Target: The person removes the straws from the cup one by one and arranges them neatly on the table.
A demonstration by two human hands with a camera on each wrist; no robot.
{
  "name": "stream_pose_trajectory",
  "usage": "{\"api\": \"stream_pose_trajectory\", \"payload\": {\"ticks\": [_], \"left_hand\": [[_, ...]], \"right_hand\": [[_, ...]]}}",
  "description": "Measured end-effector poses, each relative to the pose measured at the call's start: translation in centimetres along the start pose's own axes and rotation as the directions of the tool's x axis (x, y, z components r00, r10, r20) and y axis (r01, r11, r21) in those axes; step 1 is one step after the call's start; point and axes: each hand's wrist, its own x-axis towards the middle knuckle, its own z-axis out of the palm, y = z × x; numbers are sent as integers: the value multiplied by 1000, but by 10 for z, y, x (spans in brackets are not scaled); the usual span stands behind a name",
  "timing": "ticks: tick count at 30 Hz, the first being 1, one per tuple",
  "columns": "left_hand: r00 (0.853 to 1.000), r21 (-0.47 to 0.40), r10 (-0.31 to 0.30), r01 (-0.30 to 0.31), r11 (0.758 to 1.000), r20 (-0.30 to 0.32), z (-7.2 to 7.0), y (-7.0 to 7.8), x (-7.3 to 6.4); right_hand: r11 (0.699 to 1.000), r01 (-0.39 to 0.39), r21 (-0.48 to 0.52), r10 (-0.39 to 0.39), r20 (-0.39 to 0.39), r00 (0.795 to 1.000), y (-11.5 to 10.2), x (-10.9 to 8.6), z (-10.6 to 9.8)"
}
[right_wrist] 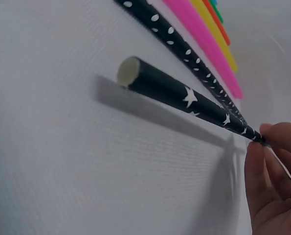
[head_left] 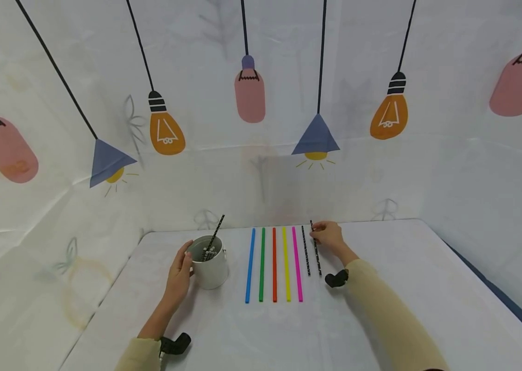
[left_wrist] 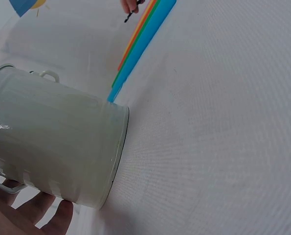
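Note:
In the head view my left hand (head_left: 179, 275) grips the side of a small white metal bucket (head_left: 212, 273), its thumb up at the rim. Below the bucket's wire handle, fingers (left_wrist: 35, 208) lie along the wall in the left wrist view. A black patterned straw (head_left: 216, 229) leans out of the bucket, with several pale straw ends low inside. My right hand (head_left: 329, 237) pinches the far end of a black paper straw with white stars (right_wrist: 189, 97). Its near end stands off the table above its shadow. Beside it lies a black straw with white spots (right_wrist: 184, 51).
Left of the black straws, a row of straws lies side by side on the white table (head_left: 372, 330): pink (head_left: 297, 268), yellow (head_left: 286, 268), red-orange (head_left: 274, 268), green (head_left: 262, 268) and blue (head_left: 250, 268). A white sheet wall (head_left: 261, 190) with printed lamps rises behind the table.

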Motion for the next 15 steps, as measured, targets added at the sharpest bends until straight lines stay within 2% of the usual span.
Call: {"api": "stream_pose_trajectory", "payload": {"ticks": [4,15], "left_hand": [[1000,9,-1,1,1000,-2,0,0,0],[1000,3,3,-3,1000,1,1,-1,0]], "right_hand": [[999,0,-42,0,4,1000,4,3,3],[998,-21,-67,23,17,1000,5,7,9]]}}
